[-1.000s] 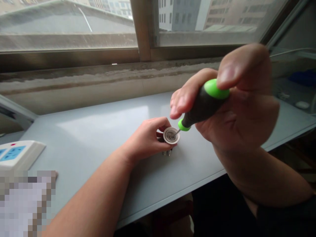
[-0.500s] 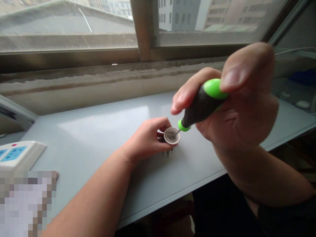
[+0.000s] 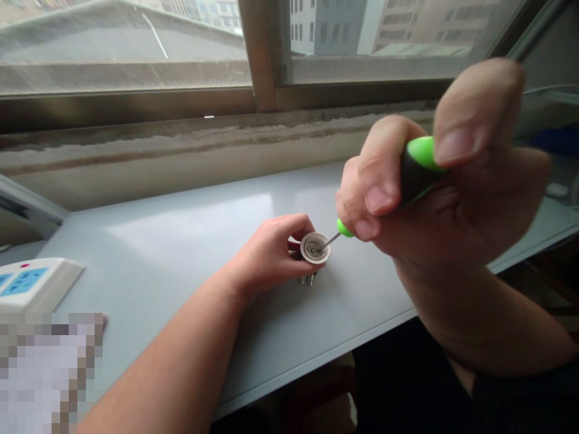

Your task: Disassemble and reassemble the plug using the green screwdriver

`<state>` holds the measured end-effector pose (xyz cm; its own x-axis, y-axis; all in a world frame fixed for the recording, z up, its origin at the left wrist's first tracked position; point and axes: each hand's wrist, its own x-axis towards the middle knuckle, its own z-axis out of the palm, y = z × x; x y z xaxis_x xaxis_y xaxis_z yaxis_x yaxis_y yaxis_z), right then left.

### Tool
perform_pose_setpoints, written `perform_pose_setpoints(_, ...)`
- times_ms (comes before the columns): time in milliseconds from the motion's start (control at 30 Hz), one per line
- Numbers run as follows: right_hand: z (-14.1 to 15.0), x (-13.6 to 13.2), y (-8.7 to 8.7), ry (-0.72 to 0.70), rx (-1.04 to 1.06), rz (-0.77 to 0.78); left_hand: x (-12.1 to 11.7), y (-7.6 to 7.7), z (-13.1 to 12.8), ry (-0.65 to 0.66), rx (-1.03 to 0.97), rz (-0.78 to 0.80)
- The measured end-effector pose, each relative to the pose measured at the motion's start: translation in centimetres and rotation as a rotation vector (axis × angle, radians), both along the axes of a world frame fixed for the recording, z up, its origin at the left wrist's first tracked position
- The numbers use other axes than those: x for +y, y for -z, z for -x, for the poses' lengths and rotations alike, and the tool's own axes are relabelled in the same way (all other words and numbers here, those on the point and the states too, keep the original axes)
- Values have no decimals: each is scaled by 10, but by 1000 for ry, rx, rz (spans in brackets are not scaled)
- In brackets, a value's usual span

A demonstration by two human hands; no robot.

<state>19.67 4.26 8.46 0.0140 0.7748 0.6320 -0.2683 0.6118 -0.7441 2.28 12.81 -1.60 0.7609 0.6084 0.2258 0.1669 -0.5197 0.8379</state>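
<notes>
Fingers (image 3: 373, 202) are clamped shut on both hands here, each hand gripping something, nothing open. A big window frame (image 3: 261, 54) is running across the back, with a pale grey desk (image 3: 149, 253) stretching along under the sill and a white power strip (image 3: 31, 280) sitting at its left end, blue sockets showing. The right hand (image 3: 452, 199) is wrapping around a screwdriver (image 3: 418, 160) with a green-and-black handle, thumb pressing over the end. The left hand (image 3: 266, 256) is holding a round plug (image 3: 315, 248) over the middle of the desk, cream face up, metal prongs (image 3: 307, 279) pointing down, though I can't tell if they're touching the desk. The screwdriver's thin steel shaft (image 3: 332, 240) is slanting down, its tip reaching the centre of the plug's face.
</notes>
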Motion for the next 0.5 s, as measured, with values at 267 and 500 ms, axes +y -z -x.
perform_pose_setpoints(267,1,6,23,214,-64,-117,2,2,0,-3,23,12)
perform_pose_setpoints(500,4,3,3,-57,28,13,-1,2,0,9,0,23)
